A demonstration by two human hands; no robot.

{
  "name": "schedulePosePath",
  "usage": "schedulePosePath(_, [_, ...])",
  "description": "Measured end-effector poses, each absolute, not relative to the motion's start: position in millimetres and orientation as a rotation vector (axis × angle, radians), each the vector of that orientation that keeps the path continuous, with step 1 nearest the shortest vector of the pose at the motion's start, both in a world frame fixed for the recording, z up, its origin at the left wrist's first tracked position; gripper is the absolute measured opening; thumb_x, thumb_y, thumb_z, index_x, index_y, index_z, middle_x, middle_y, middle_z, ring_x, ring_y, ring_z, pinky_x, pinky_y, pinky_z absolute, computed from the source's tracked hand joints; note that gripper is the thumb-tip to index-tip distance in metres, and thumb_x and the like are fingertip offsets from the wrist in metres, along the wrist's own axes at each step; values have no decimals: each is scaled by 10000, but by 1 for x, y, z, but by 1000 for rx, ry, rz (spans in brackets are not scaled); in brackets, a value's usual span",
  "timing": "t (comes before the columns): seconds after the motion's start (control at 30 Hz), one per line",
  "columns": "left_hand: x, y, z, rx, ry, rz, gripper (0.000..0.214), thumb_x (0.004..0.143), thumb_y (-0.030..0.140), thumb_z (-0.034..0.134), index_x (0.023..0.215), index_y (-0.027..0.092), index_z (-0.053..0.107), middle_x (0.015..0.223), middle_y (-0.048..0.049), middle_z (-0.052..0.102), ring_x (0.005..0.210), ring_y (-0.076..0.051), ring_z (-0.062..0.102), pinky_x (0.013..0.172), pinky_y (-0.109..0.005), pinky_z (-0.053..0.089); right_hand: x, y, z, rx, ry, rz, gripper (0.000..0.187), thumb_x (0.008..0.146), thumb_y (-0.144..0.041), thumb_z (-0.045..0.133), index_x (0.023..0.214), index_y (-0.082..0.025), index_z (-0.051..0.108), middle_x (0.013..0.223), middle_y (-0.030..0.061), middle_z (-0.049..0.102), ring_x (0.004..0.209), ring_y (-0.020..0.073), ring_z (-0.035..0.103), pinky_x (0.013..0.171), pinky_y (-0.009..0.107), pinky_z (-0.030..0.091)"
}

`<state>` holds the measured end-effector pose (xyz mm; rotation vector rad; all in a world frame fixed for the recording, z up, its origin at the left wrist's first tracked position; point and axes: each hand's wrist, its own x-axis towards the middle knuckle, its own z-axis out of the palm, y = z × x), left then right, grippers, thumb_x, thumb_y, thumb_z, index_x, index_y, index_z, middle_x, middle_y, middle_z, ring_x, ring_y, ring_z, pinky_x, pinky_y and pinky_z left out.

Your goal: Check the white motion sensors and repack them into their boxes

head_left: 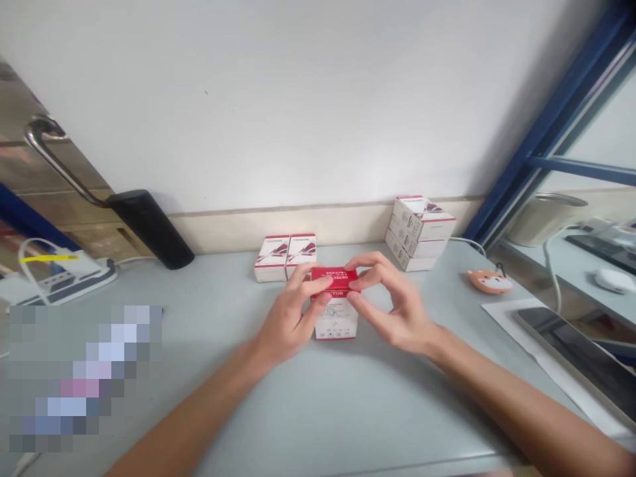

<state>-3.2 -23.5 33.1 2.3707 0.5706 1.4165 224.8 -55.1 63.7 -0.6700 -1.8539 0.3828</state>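
Observation:
A small white box with a red top [335,305] stands at the middle of the grey desk [318,424], between my two hands. My left hand [293,311] has its fingers and thumb on the box's red top and left side. My right hand [392,305] presses its fingertips against the right end of the red top. Behind them, two similar boxes [285,257] stand side by side against the wall. A stack of three such boxes [420,233] lies to the right of that pair.
An orange fox-shaped computer mouse [489,280] sits to the right. Beyond it, a dark tablet [571,351] lies on a white sheet. A power strip [64,278] with cables sits at the left, near a pixelated patch. A black-gripped door handle [149,228] projects above the desk's far left corner.

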Motion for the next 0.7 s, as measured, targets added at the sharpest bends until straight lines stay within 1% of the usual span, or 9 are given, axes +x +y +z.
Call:
schedulePosePath(0.07, [0,-23,32,2279,683,1523,206,1076,250,531,1264,298,601,1292,-69,642,1255,-214,619,1034,-384,531,224,-54,58,-725,-1885,379,177,968,-205,688,1128,-272,653,1338,108,604,1245,272,632,1066,496,541])
schedulePosePath(0.1, [1,-21,30,2173,775,1603,156,1077,292,535,1214,279,609,1251,-66,660,1211,-207,642,1007,-365,541,223,-53,54,-769,-1917,405,345,950,-232,718,1277,-292,626,1440,125,548,1305,290,605,1073,504,545])
schedulePosePath(0.17, [3,-15,27,1877,980,1720,162,1078,392,526,1119,253,599,1129,-52,684,1061,-186,682,903,-318,561,222,-49,42,-864,-1963,556,750,926,-312,760,1576,-343,385,1579,156,432,1335,303,603,1009,484,596])
schedulePosePath(0.23, [2,-7,25,1665,1103,1708,227,1068,465,520,1069,245,572,1042,-37,688,938,-172,686,806,-287,561,222,-44,30,-932,-1944,781,920,944,-386,743,1660,-372,165,1545,160,487,1201,268,692,863,420,650])
schedulePosePath(0.33, [-8,5,26,1760,1150,1612,229,1060,460,507,1085,242,574,1098,-61,704,989,-201,693,860,-331,570,224,-33,17,-1005,-1864,747,841,937,-406,746,1621,-350,260,1415,127,630,1043,240,739,843,416,646])
schedulePosePath(0.47, [-32,19,28,2191,1403,1461,174,1000,325,557,1104,247,672,1345,-114,658,1324,-310,578,1169,-507,422,232,-22,20,-1071,-1759,157,614,897,-344,785,1452,-291,526,1312,105,719,1013,271,708,912,469,605])
schedulePosePath(0.53, [-43,26,27,2164,1517,1424,209,929,267,610,1119,252,698,1394,-123,636,1411,-354,507,1227,-554,344,235,-21,26,-1078,-1723,-111,470,918,-323,765,1358,-287,605,1298,95,736,1017,285,678,897,467,591])
schedulePosePath(0.63, [-53,37,21,2022,1534,1454,261,883,261,637,1138,242,689,1312,-128,678,1353,-350,560,1219,-546,369,225,-19,34,-1062,-1750,-371,385,964,-328,730,1332,-285,627,1350,77,731,1028,289,640,916,460,554])
schedulePosePath(0.7, [-55,44,16,1904,1519,1504,252,891,291,630,1134,240,672,1269,-117,700,1302,-322,600,1199,-508,406,205,-12,39,-1044,-1882,-451,427,978,-382,725,1377,-277,613,1402,72,710,1069,293,625,940,451,526])
